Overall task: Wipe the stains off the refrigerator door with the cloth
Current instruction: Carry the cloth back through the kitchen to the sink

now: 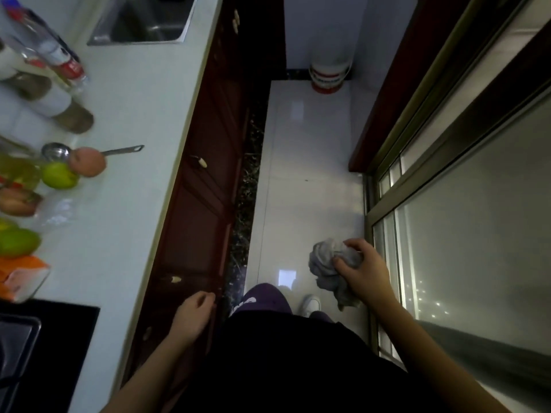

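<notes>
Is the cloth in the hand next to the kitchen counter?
No, the grey cloth is bunched in the right hand by the window; the left hand nearest the counter holds nothing.

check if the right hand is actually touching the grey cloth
Touching. The head view shows the right hand with its fingers curled around the bunched grey cloth, gripping it while the loose end hangs below the hand.

Single head-worn view looks steeply down along a narrow kitchen floor [298, 174].
</notes>
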A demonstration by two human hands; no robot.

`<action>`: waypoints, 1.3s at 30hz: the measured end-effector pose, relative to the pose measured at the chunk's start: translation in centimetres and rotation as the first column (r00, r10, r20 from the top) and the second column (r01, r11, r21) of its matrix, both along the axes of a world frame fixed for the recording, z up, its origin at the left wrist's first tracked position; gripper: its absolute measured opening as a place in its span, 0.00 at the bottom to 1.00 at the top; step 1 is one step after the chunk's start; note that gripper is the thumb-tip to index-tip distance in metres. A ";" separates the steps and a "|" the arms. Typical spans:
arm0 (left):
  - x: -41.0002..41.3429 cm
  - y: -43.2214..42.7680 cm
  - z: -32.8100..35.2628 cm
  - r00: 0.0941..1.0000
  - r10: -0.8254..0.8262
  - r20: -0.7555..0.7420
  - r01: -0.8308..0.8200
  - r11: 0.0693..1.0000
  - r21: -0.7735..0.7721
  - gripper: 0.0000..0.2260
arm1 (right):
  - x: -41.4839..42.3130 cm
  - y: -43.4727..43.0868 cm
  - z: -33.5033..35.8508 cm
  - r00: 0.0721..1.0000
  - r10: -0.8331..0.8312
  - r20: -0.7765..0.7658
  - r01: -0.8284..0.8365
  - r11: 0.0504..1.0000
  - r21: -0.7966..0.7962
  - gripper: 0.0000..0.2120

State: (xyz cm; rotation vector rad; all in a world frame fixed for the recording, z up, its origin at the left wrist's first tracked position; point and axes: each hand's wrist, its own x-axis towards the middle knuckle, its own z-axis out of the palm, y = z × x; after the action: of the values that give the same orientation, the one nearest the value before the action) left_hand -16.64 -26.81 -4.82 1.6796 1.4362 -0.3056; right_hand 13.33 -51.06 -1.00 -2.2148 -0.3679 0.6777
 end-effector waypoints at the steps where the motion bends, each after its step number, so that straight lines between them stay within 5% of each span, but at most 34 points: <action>1: 0.5 0.9 -0.4 1.000 0.012 -0.002 -0.012 1.000 -0.016 0.12 | 1.2 1.2 0.1 1.000 0.005 -0.004 -0.005 1.000 0.006 0.18; 9: 11.0 9.9 -2.2 0.995 0.092 0.028 -0.088 0.989 -0.123 0.13 | 11.3 8.1 0.1 0.998 -0.061 -0.007 0.060 0.997 -0.045 0.18; 13: 15.8 16.8 -8.1 1.000 -0.015 -0.018 0.011 0.979 -0.201 0.15 | 16.1 10.4 0.4 0.984 -0.177 0.032 0.180 0.977 -0.119 0.20; 21: 37.5 25.1 0.8 0.975 -0.201 0.096 0.211 0.972 -0.104 0.13 | 25.3 15.6 1.2 0.944 -0.326 0.049 0.329 0.939 -0.098 0.17; 29: 46.4 31.9 -0.8 0.989 -0.142 0.042 0.145 0.987 -0.063 0.13 | 38.0 24.2 -0.4 0.978 -0.209 0.008 0.208 0.973 -0.100 0.18; 39: 49.8 35.3 0.5 0.993 0.103 -0.062 -0.103 0.995 -0.005 0.15 | 53.3 40.4 1.2 0.974 0.218 -0.062 -0.218 0.976 0.000 0.17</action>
State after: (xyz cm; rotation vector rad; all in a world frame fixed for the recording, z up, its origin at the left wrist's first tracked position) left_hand 33.13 8.52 -4.28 1.5950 1.5597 -0.3082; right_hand 66.61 -10.71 0.18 -2.1732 -0.5843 0.8631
